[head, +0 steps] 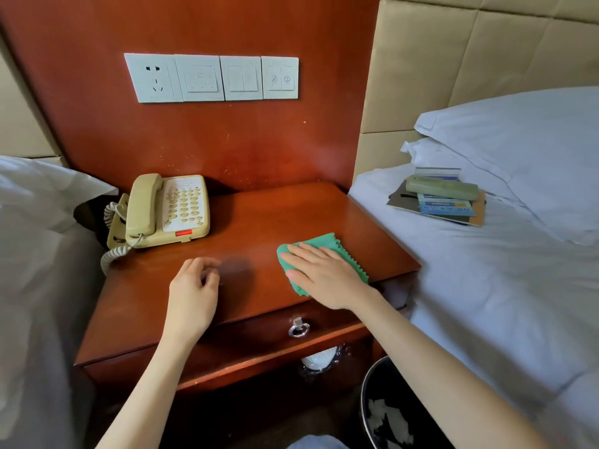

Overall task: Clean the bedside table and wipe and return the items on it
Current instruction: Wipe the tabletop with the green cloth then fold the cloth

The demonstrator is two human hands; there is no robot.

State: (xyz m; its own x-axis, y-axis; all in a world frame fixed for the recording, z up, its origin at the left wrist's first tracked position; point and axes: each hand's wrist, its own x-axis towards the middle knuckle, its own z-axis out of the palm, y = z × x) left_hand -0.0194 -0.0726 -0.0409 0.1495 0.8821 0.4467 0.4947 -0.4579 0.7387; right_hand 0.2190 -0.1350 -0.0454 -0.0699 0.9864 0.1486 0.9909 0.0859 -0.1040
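Observation:
A reddish wooden bedside table (pixel 265 215) fills the middle of the head view. A beige telephone (pixel 168 210) stands at its back left corner, handset in its cradle. My right hand (pixel 324 275) lies flat on a green cloth (pixel 319 243), pressing it onto the front right part of the tabletop. My left hand (pixel 194 291) hovers over the front left part with its fingers loosely curled and nothing in them. A remote control (pixel 442 187) lies on a stack of cards and booklets (pixel 445 207) on the bed to the right.
White beds (pixel 502 303) flank the table on both sides, with a pillow (pixel 534 140) at the right. A switch and socket panel (pixel 212 77) sits on the wooden wall. A drawer with a ring handle (pixel 299 328) is under the top. A black bin (pixel 389 413) stands below at the right.

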